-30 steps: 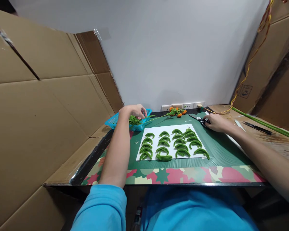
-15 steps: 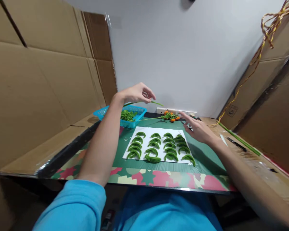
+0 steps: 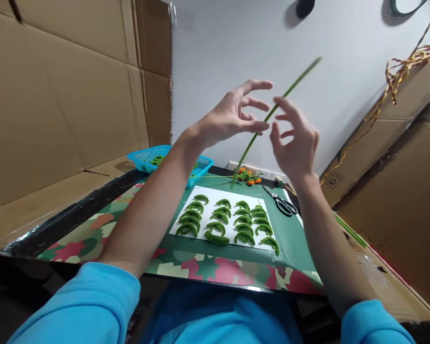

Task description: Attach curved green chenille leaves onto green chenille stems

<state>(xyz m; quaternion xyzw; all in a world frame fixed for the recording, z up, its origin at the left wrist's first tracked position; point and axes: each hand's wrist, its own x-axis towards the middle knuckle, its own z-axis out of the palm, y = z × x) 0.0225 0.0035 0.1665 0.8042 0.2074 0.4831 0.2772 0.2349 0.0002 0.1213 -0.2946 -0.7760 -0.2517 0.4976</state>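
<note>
A long green pipe cleaner (image 3: 251, 142) slants up to the right in front of the wall. My left hand (image 3: 232, 114) pinches it near the middle at the thumb tip, the other fingers spread. Just right of it, my right hand (image 3: 297, 136) is raised with fingers apart and curved, its index fingertip by the pipe cleaner. Below, rows of curved fuzzy green pieces (image 3: 219, 217) lie on a white sheet (image 3: 232, 193). Black-handled scissors (image 3: 284, 205) rest to the right of the sheet, under my right hand.
A blue basket (image 3: 205, 166) with green pieces stands at the back left, partly behind my left forearm. Small orange flowers (image 3: 250, 177) lie near a white power strip (image 3: 234, 166). Cardboard walls (image 3: 75, 95) flank the green mat (image 3: 297, 243). Several green strips (image 3: 349, 229) lie at the right.
Both hands have risen and come together, my left moving right with the pipe cleaner, now slanted steeply. My right hand has left the scissors, which now lie uncovered on the mat.
</note>
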